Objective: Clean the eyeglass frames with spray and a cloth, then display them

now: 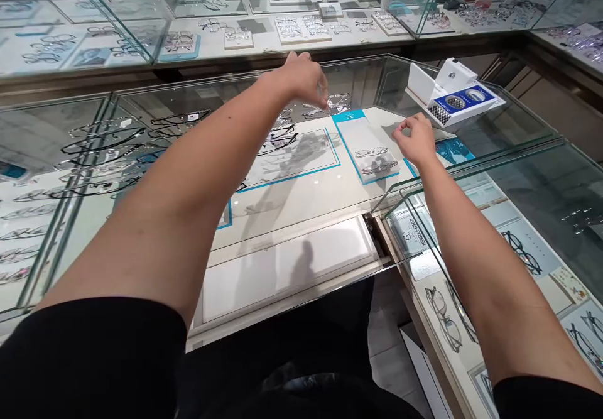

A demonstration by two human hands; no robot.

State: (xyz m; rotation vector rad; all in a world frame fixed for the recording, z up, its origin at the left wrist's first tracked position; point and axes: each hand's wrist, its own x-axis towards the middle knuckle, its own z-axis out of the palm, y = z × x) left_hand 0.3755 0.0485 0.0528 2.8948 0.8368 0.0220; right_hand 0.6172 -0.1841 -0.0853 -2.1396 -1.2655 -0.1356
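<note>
My left hand (305, 80) reaches over the glass counter, with thumb and fingers pinched at the near end of thin-rimmed eyeglasses (340, 101). Other eyeglasses lie close by on the glass top, partly behind my left forearm. Further right, my right hand (417, 137) hovers above the counter with its thumb and fingertips together. What those fingertips hold, if anything, is too small to make out. Between and below the hands, two pairs of eyeglasses (372, 152) show on a pale display board with a blue edge.
An opened white and blue box (464, 100) stands on the counter beyond my right hand. Rows of dark-framed eyeglasses (103, 146) spread at the left. A white drawer (287, 274) is below the counter's near edge. Glass showcases (301, 42) with eyewear run along the back.
</note>
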